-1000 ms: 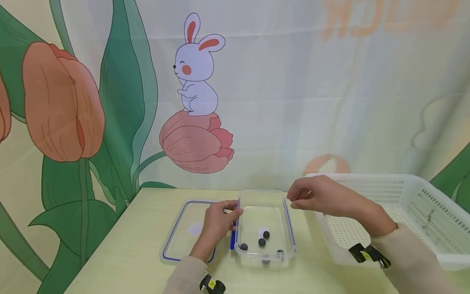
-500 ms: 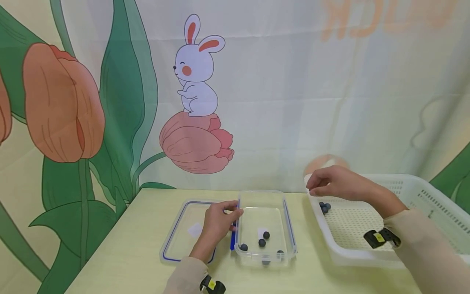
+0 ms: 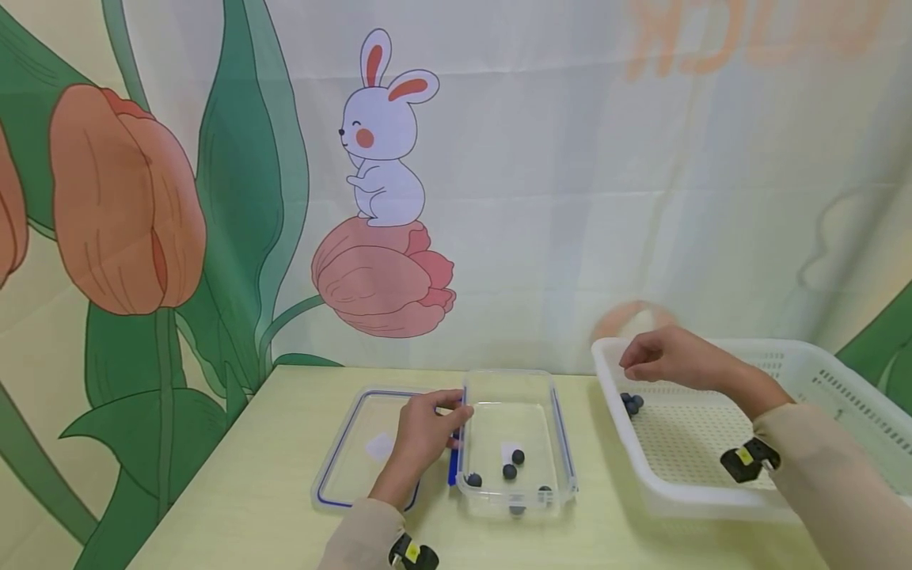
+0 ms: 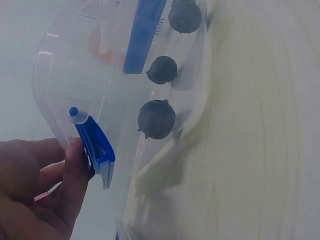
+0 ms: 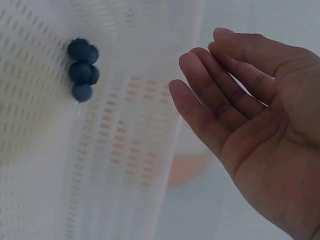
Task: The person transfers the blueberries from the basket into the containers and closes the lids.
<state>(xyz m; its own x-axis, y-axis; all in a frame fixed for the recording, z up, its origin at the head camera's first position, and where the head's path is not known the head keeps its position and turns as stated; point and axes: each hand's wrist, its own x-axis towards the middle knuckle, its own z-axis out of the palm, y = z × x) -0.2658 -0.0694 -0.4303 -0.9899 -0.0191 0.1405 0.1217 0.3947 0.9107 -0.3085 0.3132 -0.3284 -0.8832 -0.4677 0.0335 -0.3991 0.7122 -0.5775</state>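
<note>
My left hand (image 3: 420, 431) grips the left wall of a clear plastic container (image 3: 560, 427) with blue clips. Thumb and fingers pinch the rim beside a blue clip (image 4: 95, 142) in the left wrist view. Several blueberries (image 3: 509, 472) lie in the container's near half. At the right, my right hand (image 3: 673, 360) is above the left rim of a white perforated basket (image 3: 644, 471), its fingers loosely bent and holding nothing. A small cluster of blueberries (image 5: 81, 71) sits on the basket floor against its side wall, below this hand.
A clear lid with a blue seal (image 3: 331, 467) lies flat on the pale table (image 3: 235, 475), left of the container and partly behind my left hand. A printed curtain (image 3: 513, 198) hangs behind the table.
My right hand has moved right, from beside the container to above the basket's left rim. The blueberries in the basket have come into sight. The left hand and container stay put.
</note>
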